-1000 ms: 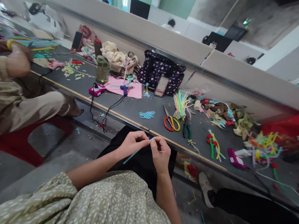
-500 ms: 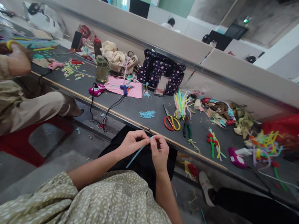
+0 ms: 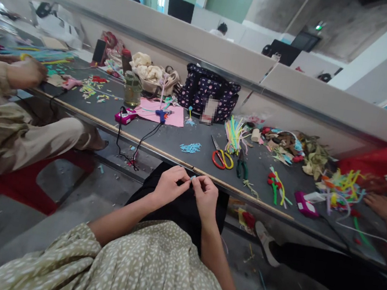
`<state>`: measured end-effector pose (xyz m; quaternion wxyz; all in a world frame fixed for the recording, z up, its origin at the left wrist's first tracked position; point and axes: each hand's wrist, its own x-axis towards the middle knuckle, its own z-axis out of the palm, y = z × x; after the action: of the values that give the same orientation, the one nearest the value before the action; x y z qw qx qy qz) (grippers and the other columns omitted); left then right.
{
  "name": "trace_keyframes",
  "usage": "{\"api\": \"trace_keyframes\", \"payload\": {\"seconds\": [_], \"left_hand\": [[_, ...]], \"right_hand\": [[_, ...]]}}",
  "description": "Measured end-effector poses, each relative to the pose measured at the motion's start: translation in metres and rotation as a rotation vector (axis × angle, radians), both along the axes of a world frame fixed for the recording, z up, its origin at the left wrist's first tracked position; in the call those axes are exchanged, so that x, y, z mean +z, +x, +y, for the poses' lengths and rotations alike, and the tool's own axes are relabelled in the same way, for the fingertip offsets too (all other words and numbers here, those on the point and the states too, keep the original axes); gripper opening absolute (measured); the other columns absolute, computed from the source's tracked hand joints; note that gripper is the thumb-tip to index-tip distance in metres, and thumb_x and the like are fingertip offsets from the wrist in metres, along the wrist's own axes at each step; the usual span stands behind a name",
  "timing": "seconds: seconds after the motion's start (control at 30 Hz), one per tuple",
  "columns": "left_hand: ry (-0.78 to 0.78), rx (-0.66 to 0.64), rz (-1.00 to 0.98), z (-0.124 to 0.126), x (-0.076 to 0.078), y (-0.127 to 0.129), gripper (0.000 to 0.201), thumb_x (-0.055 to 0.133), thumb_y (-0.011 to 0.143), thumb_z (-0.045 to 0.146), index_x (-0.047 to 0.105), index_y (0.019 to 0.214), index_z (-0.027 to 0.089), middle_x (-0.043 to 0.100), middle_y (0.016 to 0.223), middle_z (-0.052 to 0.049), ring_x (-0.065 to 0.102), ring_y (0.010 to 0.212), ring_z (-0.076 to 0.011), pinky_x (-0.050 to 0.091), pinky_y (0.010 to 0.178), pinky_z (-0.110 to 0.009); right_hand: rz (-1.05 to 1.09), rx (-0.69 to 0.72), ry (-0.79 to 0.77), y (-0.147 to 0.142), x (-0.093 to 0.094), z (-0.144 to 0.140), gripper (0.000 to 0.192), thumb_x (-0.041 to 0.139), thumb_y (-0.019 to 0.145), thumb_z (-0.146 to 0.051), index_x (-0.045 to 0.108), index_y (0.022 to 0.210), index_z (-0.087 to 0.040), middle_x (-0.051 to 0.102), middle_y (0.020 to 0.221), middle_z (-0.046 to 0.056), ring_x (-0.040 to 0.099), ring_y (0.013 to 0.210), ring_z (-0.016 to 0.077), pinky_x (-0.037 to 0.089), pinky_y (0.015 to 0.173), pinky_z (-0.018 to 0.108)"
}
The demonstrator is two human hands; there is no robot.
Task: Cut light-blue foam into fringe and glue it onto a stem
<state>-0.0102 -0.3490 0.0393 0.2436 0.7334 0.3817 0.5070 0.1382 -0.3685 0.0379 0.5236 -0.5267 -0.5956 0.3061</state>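
Above my lap, at the table's front edge, my left hand (image 3: 172, 186) and my right hand (image 3: 205, 194) meet with thumbs and forefingers pinched. A short bit of blue pipe cleaner (image 3: 193, 178) shows between the fingertips; whatever else there is of it is hidden by the fingers. Ahead of my hands lies a small pile of cut blue pieces (image 3: 190, 147). Right of that pile are scissors (image 3: 223, 159) with one red and one yellow handle, and pliers (image 3: 243, 168) with dark green grips.
A bundle of pastel pipe cleaners (image 3: 235, 137) lies beyond the scissors. A blue glue gun (image 3: 162, 115) rests on pink paper (image 3: 177, 117), its cord hanging over the edge. A patterned bag (image 3: 207, 91) stands behind. Co-workers sit on both sides, one hand (image 3: 382, 206) at the right.
The long blue tail that hung below my fingers no longer shows; only a small bit is visible. At the right, a co-worker's hand has come onto the table. The left co-worker's arm has shifted.
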Motion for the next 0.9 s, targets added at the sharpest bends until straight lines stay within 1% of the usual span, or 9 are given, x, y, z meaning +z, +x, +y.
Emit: {"api": "trace_keyframes", "payload": {"seconds": [0.13,0.23,0.4,0.53,0.63,0.73,0.8,0.9], "left_hand": [[0.166,0.037,0.170,0.002,-0.005,-0.002,0.026,0.053,0.089,0.025,0.056,0.064,0.021,0.058,0.070,-0.004,0.048,0.071,-0.0173,0.036,0.070,-0.032],[0.226,0.055,0.237,0.002,-0.004,-0.003,0.031,0.050,0.091,0.025,0.054,0.061,0.021,0.055,0.067,-0.004,0.045,0.069,-0.0178,0.034,0.070,-0.033],[0.264,0.036,0.306,-0.001,0.004,-0.003,0.032,0.049,0.093,0.027,0.055,0.062,0.021,0.052,0.065,-0.004,0.044,0.068,-0.0180,0.032,0.068,-0.034],[0.235,0.026,0.325,-0.002,0.002,-0.001,0.031,0.048,0.093,0.027,0.058,0.065,0.021,0.055,0.067,-0.005,0.046,0.069,-0.0181,0.034,0.069,-0.033],[0.181,0.016,0.262,-0.002,-0.002,-0.001,0.026,0.048,0.092,0.026,0.061,0.071,0.022,0.060,0.075,-0.007,0.051,0.075,-0.0186,0.038,0.074,-0.032],[0.069,-0.027,0.140,-0.003,-0.003,-0.001,0.021,0.051,0.091,0.027,0.063,0.075,0.020,0.063,0.080,-0.006,0.054,0.080,-0.0180,0.041,0.075,-0.031],[-0.064,-0.084,0.023,-0.002,0.000,-0.002,0.020,0.055,0.089,0.029,0.063,0.075,0.019,0.062,0.078,-0.005,0.055,0.077,-0.0166,0.041,0.073,-0.029],[-0.356,-0.204,-0.164,0.000,0.005,-0.006,0.023,0.061,0.085,0.036,0.064,0.075,0.016,0.061,0.072,-0.002,0.053,0.068,-0.0136,0.040,0.066,-0.026]], "right_hand": [[-0.019,-0.025,0.001,-0.003,-0.005,-0.001,0.030,0.059,0.087,-0.046,0.060,0.075,-0.019,0.059,0.067,-0.002,0.049,0.058,0.0111,0.041,0.056,0.024],[0.003,-0.026,-0.015,-0.003,-0.007,-0.003,0.031,0.059,0.087,-0.048,0.061,0.076,-0.019,0.059,0.066,-0.002,0.048,0.056,0.0109,0.040,0.054,0.023],[0.082,-0.025,-0.019,-0.003,-0.007,-0.003,0.031,0.061,0.085,-0.048,0.063,0.077,-0.018,0.059,0.064,-0.002,0.048,0.054,0.0105,0.040,0.053,0.023],[0.053,-0.040,-0.010,-0.002,-0.007,-0.002,0.030,0.061,0.085,-0.046,0.062,0.077,-0.018,0.060,0.067,-0.002,0.048,0.056,0.0106,0.041,0.055,0.024],[0.035,-0.040,-0.014,-0.001,-0.006,-0.001,0.028,0.060,0.085,-0.045,0.062,0.077,-0.018,0.059,0.066,-0.002,0.048,0.055,0.0107,0.041,0.055,0.024],[0.028,-0.030,-0.004,0.000,-0.003,-0.002,0.026,0.060,0.086,-0.043,0.062,0.078,-0.018,0.059,0.066,-0.002,0.048,0.056,0.0109,0.041,0.056,0.024],[0.018,-0.020,0.010,0.001,0.000,-0.002,0.024,0.060,0.086,-0.041,0.063,0.078,-0.018,0.059,0.067,-0.002,0.049,0.057,0.0111,0.042,0.057,0.024],[0.001,0.029,0.025,0.004,0.003,-0.004,0.021,0.060,0.087,-0.038,0.062,0.078,-0.019,0.060,0.069,-0.002,0.053,0.061,0.0115,0.044,0.061,0.023]]}}
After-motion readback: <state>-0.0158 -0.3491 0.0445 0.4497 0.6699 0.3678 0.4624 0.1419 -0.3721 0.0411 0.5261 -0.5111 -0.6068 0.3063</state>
